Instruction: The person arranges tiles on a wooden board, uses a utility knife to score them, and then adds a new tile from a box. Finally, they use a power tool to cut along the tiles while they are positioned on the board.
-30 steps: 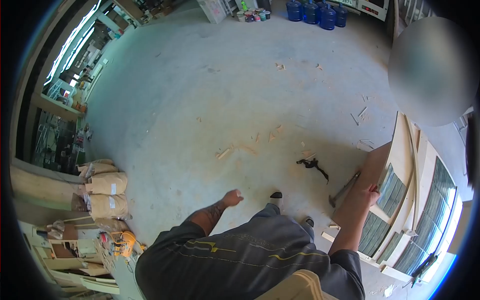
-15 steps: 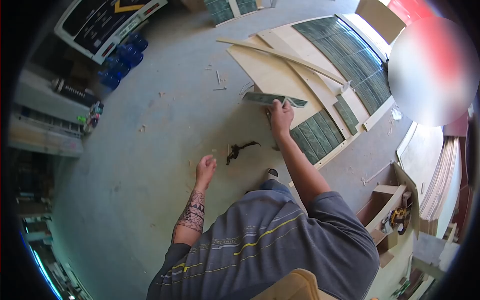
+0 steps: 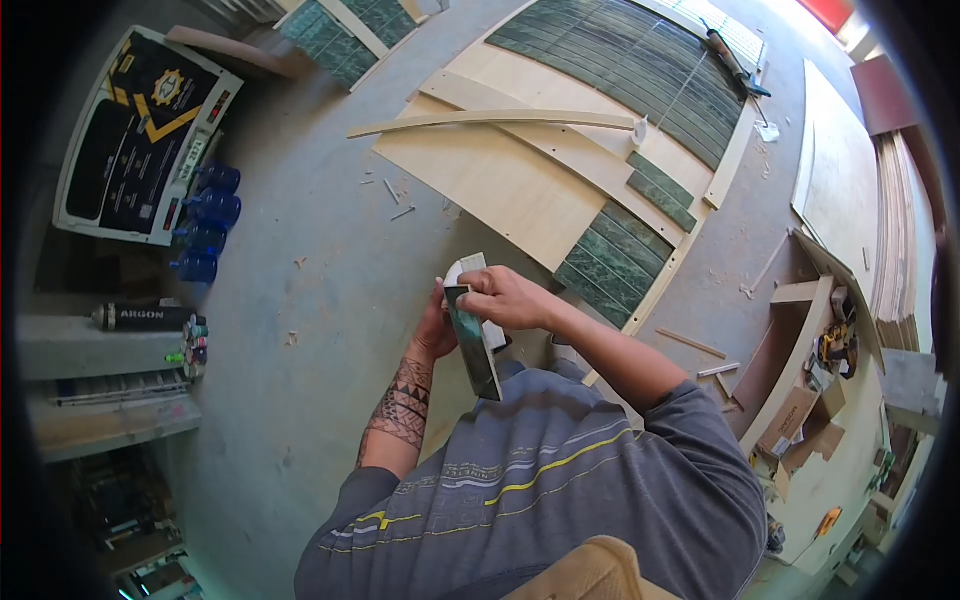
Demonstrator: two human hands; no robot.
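Observation:
In front of my body a green marble-look strip (image 3: 470, 345) with a pale edge is tilted steeply, its lower end near my shirt. My right hand (image 3: 505, 297) is closed on its upper part, thumb and fingers pinching near the top. Curled at the strip's left side is my left hand (image 3: 432, 325), its fingers partly hidden behind it. A whitish piece (image 3: 467, 268) shows between the hands at the top; what it is I cannot tell. Beyond them lies a wooden panel (image 3: 470, 185) with green marble-look slabs (image 3: 620, 262) and a loose green strip (image 3: 662, 192) on it.
A long wooden batten (image 3: 500, 118) lies across the panel, with a caulking gun (image 3: 735, 65) at its far right. Wood scraps (image 3: 395, 195) litter the floor. Blue water bottles (image 3: 212, 208) stand by a van (image 3: 145, 135). Right of me is an open wooden box (image 3: 790, 350).
My right hand has brought the green strip back from over the panel to my body and turned it steeply. My left hand, empty before, has come up to it. The view has shifted.

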